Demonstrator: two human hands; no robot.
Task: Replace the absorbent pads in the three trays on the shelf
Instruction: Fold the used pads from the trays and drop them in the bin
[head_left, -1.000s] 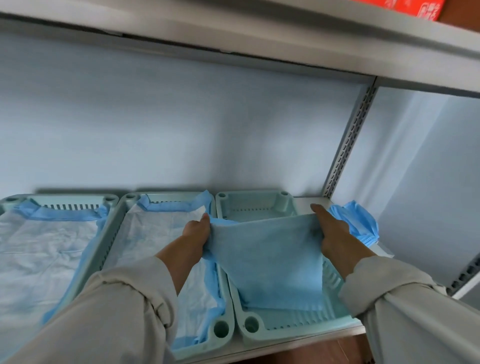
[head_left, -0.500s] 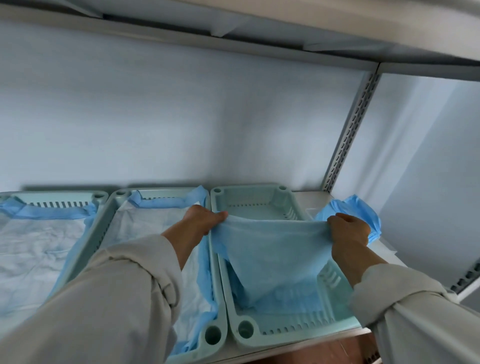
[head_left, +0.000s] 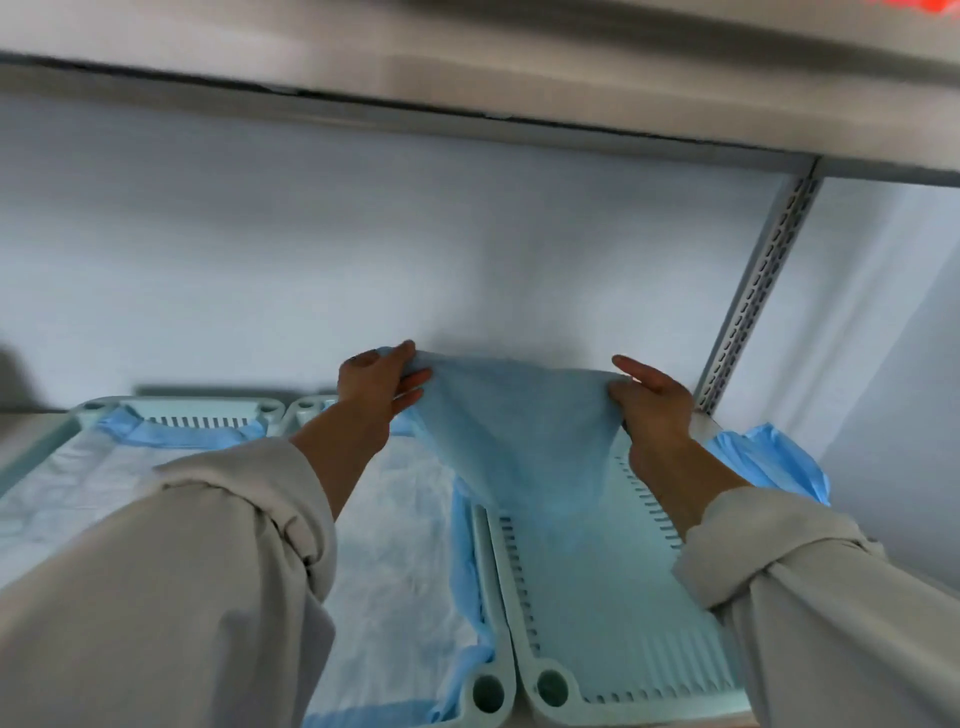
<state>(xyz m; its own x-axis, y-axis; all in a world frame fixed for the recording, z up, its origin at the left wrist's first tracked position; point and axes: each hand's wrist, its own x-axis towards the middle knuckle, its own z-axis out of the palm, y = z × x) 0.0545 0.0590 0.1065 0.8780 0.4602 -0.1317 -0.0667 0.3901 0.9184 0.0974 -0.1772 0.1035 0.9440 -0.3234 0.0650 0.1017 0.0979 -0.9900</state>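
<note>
Shelf (head_left: 31, 431) w/ 3 trays; blue pad (head_left: 524, 441) over right tray (head_left: 587, 623), pinched by left hand (head_left: 374, 384) & right hand (head_left: 649, 400)

Both arms in loose pale grey-beige sleeves (head_left: 208, 571), cuffs bunched below wrists; left hand (head_left: 376, 384) and right hand (head_left: 652, 402) bare.

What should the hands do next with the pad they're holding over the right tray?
Probably lower it and lay its far edge against the tray's back wall. Left hand and right hand pinch the blue pad stretched and raised above the right tray, whose slotted floor looks unlined.
</note>
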